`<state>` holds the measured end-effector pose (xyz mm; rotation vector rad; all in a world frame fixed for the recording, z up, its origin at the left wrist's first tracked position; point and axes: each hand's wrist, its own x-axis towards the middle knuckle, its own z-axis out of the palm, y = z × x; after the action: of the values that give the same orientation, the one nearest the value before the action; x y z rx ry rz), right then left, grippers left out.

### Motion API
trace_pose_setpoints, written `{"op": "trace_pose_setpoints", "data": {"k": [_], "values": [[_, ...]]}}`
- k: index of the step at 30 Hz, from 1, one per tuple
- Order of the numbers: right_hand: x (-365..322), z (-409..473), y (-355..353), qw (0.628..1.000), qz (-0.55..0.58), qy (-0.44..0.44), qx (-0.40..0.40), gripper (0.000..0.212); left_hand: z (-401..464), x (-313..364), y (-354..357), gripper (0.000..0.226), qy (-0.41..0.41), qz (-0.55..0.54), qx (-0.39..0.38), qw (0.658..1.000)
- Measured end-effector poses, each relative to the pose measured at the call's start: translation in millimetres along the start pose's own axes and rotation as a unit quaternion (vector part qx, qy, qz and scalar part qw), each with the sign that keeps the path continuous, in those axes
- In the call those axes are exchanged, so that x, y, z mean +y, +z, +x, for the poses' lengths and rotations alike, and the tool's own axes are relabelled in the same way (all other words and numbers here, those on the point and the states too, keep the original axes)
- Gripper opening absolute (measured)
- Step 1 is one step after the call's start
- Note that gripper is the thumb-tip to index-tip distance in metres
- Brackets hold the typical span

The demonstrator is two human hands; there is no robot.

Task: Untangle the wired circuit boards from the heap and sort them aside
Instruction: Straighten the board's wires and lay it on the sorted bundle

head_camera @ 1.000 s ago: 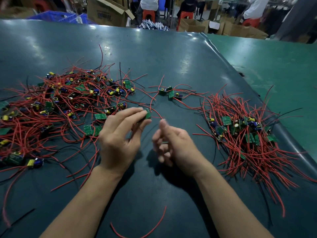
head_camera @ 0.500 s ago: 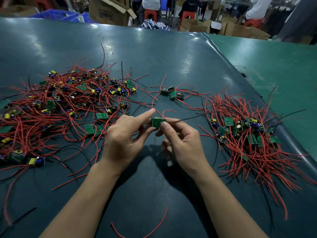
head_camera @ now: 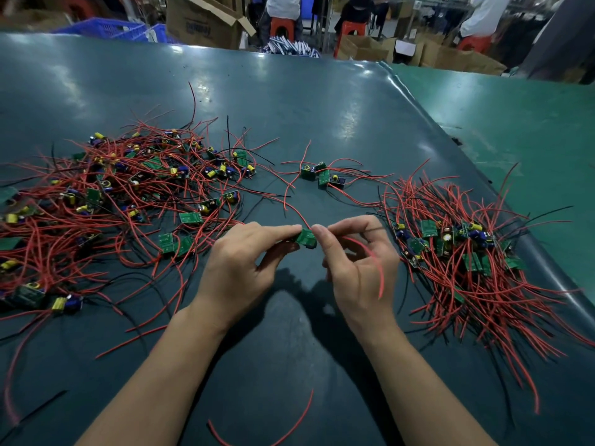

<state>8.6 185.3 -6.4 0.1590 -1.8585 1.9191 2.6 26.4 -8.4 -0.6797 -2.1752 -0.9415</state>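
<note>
hands: left (head_camera: 240, 268), right (head_camera: 357, 265); both pinch circuit board (head_camera: 306, 237)

Beyond the dark table (head_camera: 289, 101) — cardboard boxes (head_camera: 206, 20), blue crates (head_camera: 106, 29), red stools (head_camera: 281, 25) — seated people (head_camera: 280, 4).

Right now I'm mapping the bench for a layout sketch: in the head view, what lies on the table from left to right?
Tangled heap → left hand → held board → right hand → sorted pile.

One head-worn camera looked forward and down, close over the hands (head_camera: 289, 262), across the table (head_camera: 322, 107) toward a workshop behind.
</note>
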Motion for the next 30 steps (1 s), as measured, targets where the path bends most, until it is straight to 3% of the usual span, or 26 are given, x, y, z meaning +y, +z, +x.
{"op": "trace_pose_setpoints", "data": {"k": [2,6,9,12,16,21,25,28,30], "values": [[-1,0,1,0.999,0.014,0.033,-0.014,0.028,0,1,0,0.021,-0.006,0.001,0.005,1.0],[-3,3,0,0.97,0.071,0.191,-0.131,0.033,2,0,-2,0.02,-0.006,-0.03,0.039,0.999],[2,0,2,0.968,-0.051,0.153,-0.191,0.032,0,-2,-3,0.026,-0.03,-0.041,0.004,0.999],[1,0,1,0.969,-0.105,0.111,-0.193,0.038,0,-2,-4,0.032,-0.057,-0.016,-0.01,0.998],[-4,4,-2,0.986,0.001,0.129,-0.103,0.041,5,-11,-11,0.017,-0.04,0.107,0.061,0.992],[-7,15,-8,0.985,0.084,0.124,0.086,0.045,5,-22,-17,0.016,-0.125,0.134,0.111,0.977],[-6,25,-19,0.94,0.188,0.128,0.254,0.037,4,-28,-17,0.022,-0.217,0.199,0.081,0.952],[-3,31,-30,0.889,0.276,0.221,0.29,0.033,0,-32,-20,0.034,-0.347,0.276,0.025,0.896],[0,32,-31,0.879,0.286,0.255,0.284,0.029,-3,-32,-21,0.036,-0.377,0.3,0.001,0.877]]}}
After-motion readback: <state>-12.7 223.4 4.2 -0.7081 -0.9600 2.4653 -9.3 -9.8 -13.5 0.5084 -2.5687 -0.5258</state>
